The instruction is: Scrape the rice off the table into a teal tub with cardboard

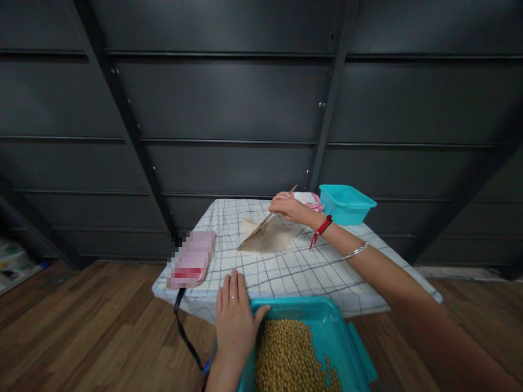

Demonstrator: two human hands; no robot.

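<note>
The R hand (286, 208) is pinching a thin stick (256, 231) b/w thumb and fingers, w/ the grip near its upper end; a short tip comes out above the fingers. The stick is tilted, and its lower end, toward the L side, is at the edge of a flat patch of pale brown powder (281, 238). This powder lies approx. in the middle of the white checked tablecloth (278, 280). The R wrist wears a red cord bracelet (324, 224), and higher on the arm is a silver bangle (357, 250).

The L hand (235, 321) is palm down, fingers straight and nearly together, thumb spread away over the L rim of a teal tub (327, 329). One finger has a ring (232, 298). The tub stands at the near edge of the table, w/ many round, tan beans (284, 354) inside, mostly on its L side.

On the L part of the table is a pink case (196, 253), blurred, w/ a black strap (186, 329) hanging down. At the far R corner stands a turquoise box (347, 206), and just beside it a pink-and-white cloth (308, 199). Behind is a dark panel wall (224, 98).
</note>
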